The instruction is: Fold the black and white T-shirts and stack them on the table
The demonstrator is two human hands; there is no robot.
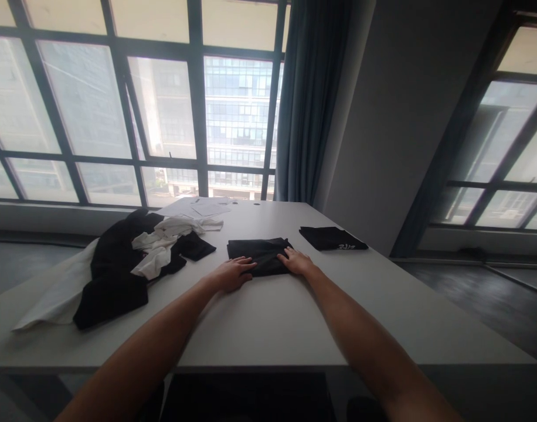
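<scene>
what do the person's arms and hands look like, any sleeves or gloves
Both forearms are bare as far as the view shows, with no sleeves in sight. The left hand and right hand wear no gloves. No watch, bracelet or ring shows on either.

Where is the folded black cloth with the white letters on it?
In the head view, the lettered black cloth lies on the white table, far right, beyond the right hand.

Two bare forearms, no sleeves in sight up to the frame's lower edge. Left hand and right hand ungloved, without rings, watch or bands at the wrists. Slender fingers, short nails hard to make out.
</scene>
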